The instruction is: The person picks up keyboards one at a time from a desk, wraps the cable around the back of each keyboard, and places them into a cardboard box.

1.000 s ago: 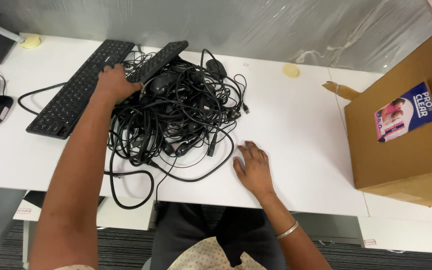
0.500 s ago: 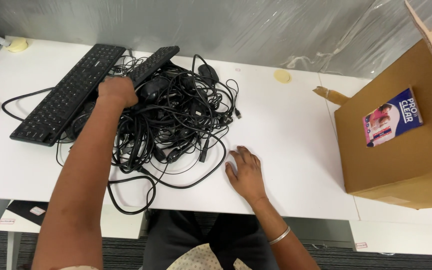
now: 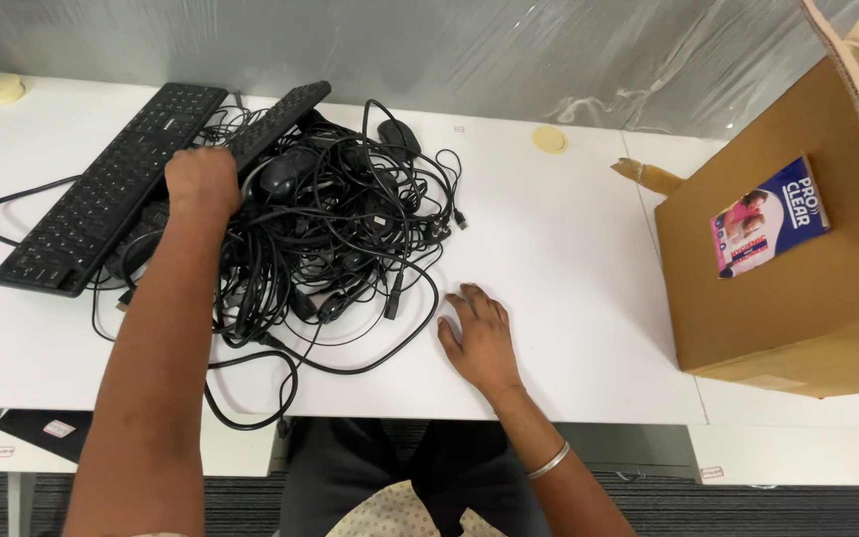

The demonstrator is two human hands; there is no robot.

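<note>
Hands at cable tangle on white table

Left hand (image 3: 201, 181) clenched in the cable tangle (image 3: 335, 234) beside the keyboard (image 3: 106, 189); right hand (image 3: 479, 333) released, flat near the table (image 3: 569, 229) front edge, open surface toward the cardboard box (image 3: 797, 249).

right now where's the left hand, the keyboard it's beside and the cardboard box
left hand (image 3: 201, 179), head view, back of the closed hand
keyboard (image 3: 111, 189), head view, middle of the key field
cardboard box (image 3: 797, 308), head view, bare front face below the sticker

A brown cardboard box (image 3: 797, 249) stands right; 2 yellow discs (image 3: 549, 138) lie behind.
</note>
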